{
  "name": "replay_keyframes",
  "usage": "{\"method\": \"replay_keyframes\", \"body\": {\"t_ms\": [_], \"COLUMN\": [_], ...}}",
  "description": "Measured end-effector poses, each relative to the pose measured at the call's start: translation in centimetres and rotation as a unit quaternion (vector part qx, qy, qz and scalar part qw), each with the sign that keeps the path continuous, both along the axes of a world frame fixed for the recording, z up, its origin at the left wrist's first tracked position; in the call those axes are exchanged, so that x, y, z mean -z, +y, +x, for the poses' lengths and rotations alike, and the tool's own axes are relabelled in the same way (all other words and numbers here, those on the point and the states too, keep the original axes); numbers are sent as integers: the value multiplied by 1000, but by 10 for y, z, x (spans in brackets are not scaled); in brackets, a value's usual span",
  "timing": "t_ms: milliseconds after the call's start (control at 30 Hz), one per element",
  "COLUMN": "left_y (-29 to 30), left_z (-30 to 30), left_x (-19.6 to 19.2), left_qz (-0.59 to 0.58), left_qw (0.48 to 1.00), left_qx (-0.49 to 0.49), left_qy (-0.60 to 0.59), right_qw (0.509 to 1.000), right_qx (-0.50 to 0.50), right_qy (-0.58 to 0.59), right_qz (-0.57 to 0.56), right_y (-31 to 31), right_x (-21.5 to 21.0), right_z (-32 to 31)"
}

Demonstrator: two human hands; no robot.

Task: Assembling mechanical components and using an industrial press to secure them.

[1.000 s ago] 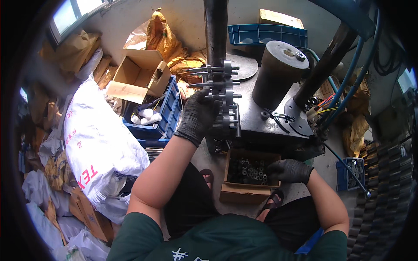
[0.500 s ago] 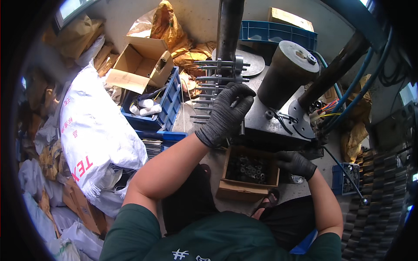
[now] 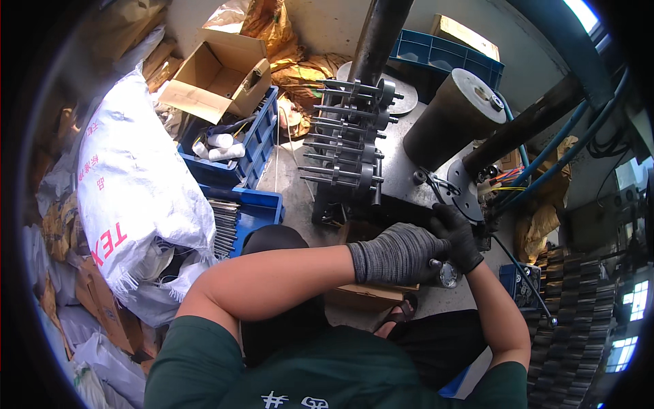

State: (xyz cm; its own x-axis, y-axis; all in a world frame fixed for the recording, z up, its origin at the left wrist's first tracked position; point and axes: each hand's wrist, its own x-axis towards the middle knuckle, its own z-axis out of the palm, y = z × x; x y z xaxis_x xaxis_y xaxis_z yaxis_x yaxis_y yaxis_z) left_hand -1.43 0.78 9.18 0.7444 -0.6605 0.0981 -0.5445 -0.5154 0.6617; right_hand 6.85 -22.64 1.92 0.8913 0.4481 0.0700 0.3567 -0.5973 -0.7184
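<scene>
My left hand (image 3: 400, 253), in a grey knit glove, is closed in front of me, with a small shiny end of something showing at its curled fingers. Against its fingertips, my right hand (image 3: 455, 235), in a darker glove, is bent with its fingers together; what lies between the hands is hidden. Below them is a cardboard box (image 3: 371, 294), largely covered by my left hand and forearm. Beyond stands a metal fixture (image 3: 368, 143) bearing a row of several pointed rods, with neither hand on it.
A thick metal cylinder (image 3: 446, 119) stands on the machine table, beside a slanted post and blue hoses (image 3: 555, 160). At left are a white woven sack (image 3: 139, 198), blue crates (image 3: 262, 146) and an open carton (image 3: 218, 75). Stacked metal parts (image 3: 579, 300) line the right.
My left hand has come down from the rod fixture, rightward and nearer to me, to meet my right hand. The right hand has risen slightly from beside the box. The view has shifted.
</scene>
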Motion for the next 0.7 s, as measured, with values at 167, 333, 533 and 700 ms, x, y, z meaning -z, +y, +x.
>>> {"method": "replay_keyframes", "body": {"t_ms": [167,333,533,700], "left_y": [-23,-28,-19,-18], "left_z": [-8,-11,-10,-8], "left_x": [42,62,65,58], "left_qz": [104,187,195,206], "left_qw": [985,960,956,954], "left_qx": [115,200,212,211], "left_qy": [-73,-56,-47,-47], "right_qw": [965,949,932,953], "right_qx": [26,55,53,4], "right_qy": [-212,-228,-266,-292], "right_qz": [-150,-212,-239,-84], "right_y": [47,75,77,60], "right_x": [-9,4,3,-55], "right_z": [32,59,61,47]}}
